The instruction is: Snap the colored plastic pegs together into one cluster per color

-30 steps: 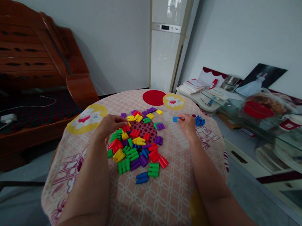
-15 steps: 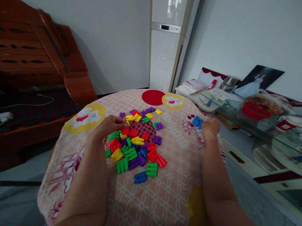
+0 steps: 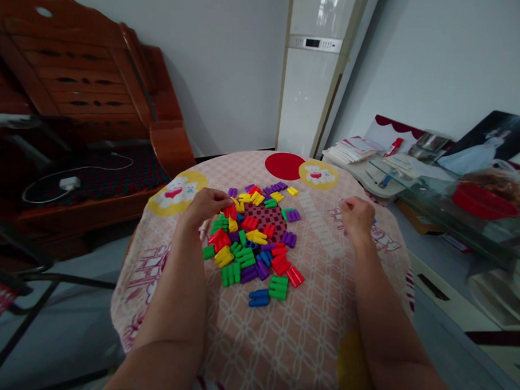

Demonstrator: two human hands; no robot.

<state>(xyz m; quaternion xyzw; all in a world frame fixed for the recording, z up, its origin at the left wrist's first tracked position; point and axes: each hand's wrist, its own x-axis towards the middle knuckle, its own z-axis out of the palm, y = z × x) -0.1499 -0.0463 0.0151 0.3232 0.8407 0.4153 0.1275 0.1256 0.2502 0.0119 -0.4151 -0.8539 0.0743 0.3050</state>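
- Fingers of the left hand [image 3: 206, 206] bend down with their tips at a red block [image 3: 230, 212] on the upper left edge of the pile; whether they pinch it or only touch it, I cannot tell.
- Fingers of the right hand [image 3: 358, 218] curl inward, well apart from the pile; how tightly they close, and whether they hold anything, cannot be told.
- Bits of blue plastic [image 3: 374, 220] show just beside the right hand, on its outer side, mostly hidden by it.
- Below and to the right of the left fingers spreads the pile of plastic blocks [image 3: 245, 257], in red, yellow, green, blue and purple.
- Nearer the person than both sets of fingers, a blue block [image 3: 259, 298] and a green block [image 3: 278, 288] lie side by side at the pile's near edge.
- Between the two hands, a green and purple pair [image 3: 291, 215] lies with a purple block [image 3: 289, 240] nearer the person.
- Beyond the fingers, a small yellow block [image 3: 292, 191] rests near the red circle [image 3: 284, 166] printed on the tablecloth [image 3: 316, 307].
- Farther out, past the right hand, a red bowl [image 3: 484, 201] sits by a glass shelf [image 3: 450, 209]; past the left hand stands a wooden bench [image 3: 96, 93].
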